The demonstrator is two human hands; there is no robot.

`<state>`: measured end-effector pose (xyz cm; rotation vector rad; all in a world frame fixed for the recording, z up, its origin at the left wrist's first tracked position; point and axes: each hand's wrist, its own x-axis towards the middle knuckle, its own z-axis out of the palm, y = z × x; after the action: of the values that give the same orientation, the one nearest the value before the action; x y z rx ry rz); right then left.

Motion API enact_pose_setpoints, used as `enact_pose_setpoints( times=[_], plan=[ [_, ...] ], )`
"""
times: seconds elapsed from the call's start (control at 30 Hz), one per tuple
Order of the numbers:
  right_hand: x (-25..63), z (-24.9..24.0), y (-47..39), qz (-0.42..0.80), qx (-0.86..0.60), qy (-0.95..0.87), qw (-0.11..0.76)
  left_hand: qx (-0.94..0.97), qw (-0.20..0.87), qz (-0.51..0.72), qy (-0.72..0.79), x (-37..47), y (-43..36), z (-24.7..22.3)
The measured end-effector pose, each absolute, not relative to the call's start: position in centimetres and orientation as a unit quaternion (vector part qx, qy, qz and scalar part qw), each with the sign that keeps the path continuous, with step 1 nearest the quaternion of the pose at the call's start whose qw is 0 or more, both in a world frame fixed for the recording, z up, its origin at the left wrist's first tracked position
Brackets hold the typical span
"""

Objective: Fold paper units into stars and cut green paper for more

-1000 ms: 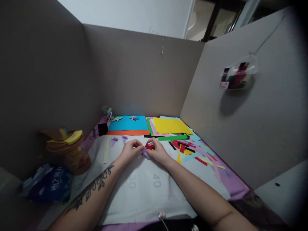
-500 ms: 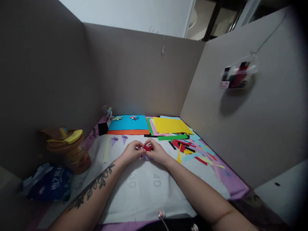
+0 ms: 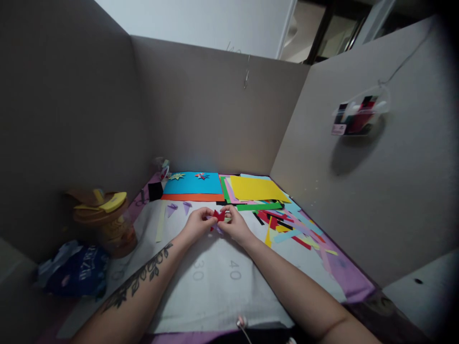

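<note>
Between my fingertips, above the white mat, is a folded paper piece (image 3: 219,216) in red, with purple and a bit of pale green showing. My left hand (image 3: 197,222) pinches it from one side. On the other side my right hand (image 3: 235,225) grips it with thumb and fingers. The fingers partly cover its lower edge and folds. Left of the hands lie two small purple folded papers (image 3: 187,207) and a pale yellow strip (image 3: 160,224). Beyond them, a pale yellow paper star (image 3: 177,177) and a multicoloured paper star (image 3: 202,176) rest on a blue sheet (image 3: 191,186).
Coloured paper strips (image 3: 283,228) lie scattered at the right, before a yellow sheet (image 3: 260,188) on a paper stack. A brown-lidded cup (image 3: 114,234) and a blue packet (image 3: 77,270) stand at left. Grey panels (image 3: 215,110) enclose the table; a clear pouch (image 3: 360,114) hangs at right.
The red paper shows more widely between my fingers, and a pale green part now shows by my right hand. The whole view has shifted slightly.
</note>
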<state>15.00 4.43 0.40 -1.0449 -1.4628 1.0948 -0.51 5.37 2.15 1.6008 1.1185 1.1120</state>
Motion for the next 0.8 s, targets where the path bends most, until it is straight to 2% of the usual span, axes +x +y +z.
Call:
enact_pose_setpoints(
  times=[0.33,0.57,0.8],
  plan=[
    [15.31,1.0,4.47,0.437,-0.466,-0.566,0.522,0.645,0.441,0.471,0.409,-0.65,5.32,2.04],
    [15.59,0.67,4.62,0.41,-0.476,-0.579,0.52,0.72,0.302,0.458,0.425,-1.07,5.09,2.35],
    [15.63,0.47,4.62,0.392,-0.479,-0.593,0.516,0.755,0.254,0.44,0.416,-1.33,5.26,2.14]
  ],
)
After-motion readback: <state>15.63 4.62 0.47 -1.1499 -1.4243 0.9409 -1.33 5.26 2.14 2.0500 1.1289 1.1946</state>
